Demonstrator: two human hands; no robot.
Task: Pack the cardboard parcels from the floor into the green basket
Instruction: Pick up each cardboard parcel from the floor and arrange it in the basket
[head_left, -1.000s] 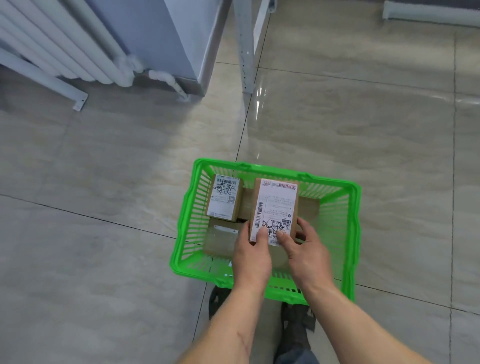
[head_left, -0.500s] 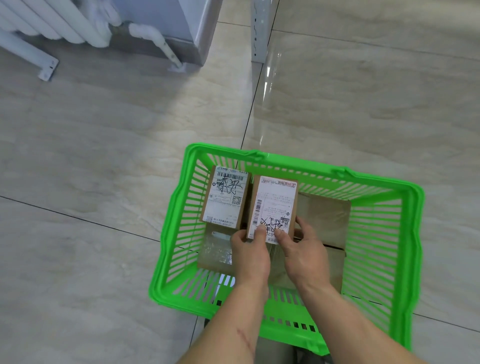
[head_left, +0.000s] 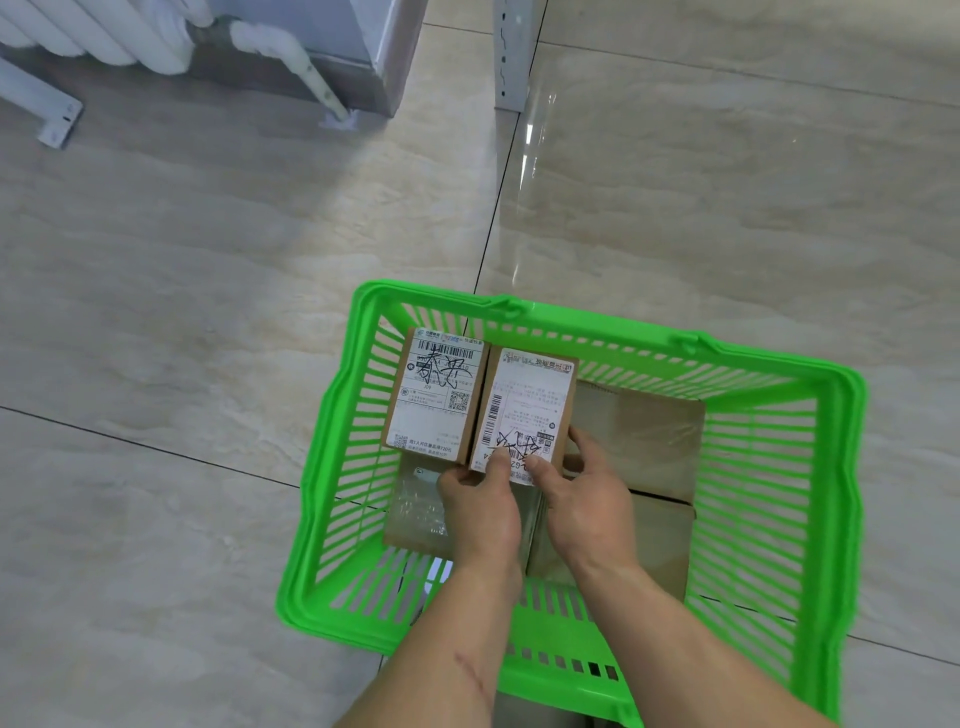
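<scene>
Two hands on one parcel rn. Left hand (head_left: 480, 501) and right hand (head_left: 587, 499) both pinch the near end of the labelled parcel (head_left: 527, 405), thumbs on top of its white label, other fingers curled round the edges/underneath, so closed on the box, not spread. That parcel sits inside the green basket (head_left: 852, 467), roughly mid-left, long side running away from the person, touching side by side w/ a second labelled parcel (head_left: 434, 395) on its left, which is up near the far-left corner of the basket. Both have white shipping labels w/ barcodes, QR codes and black scribble over the print. Can't tell if the held box is fully resting on what's under it or still carried a bit. Lower layer: plain brown box (head_left: 641, 431) on the right side, far half; another brown box (head_left: 662, 545) right behind it toward the person, the two touching along a seam. Taped, shiny box (head_left: 415, 512) lies bottom-left, partly under the left hand. Basket stands on the tiled floor (head_left: 208, 312), glossy beige tiles w/ dark grout lines, and the slotted walls let the floor show through. Forearms come in from the bottom edge, bare. Far left corner of the room: white radiator (head_left: 93, 36) w/ a pipe going down to the floor, and a grey metal upright (head_left: 511, 57) further right, well apart from the basket.
</scene>
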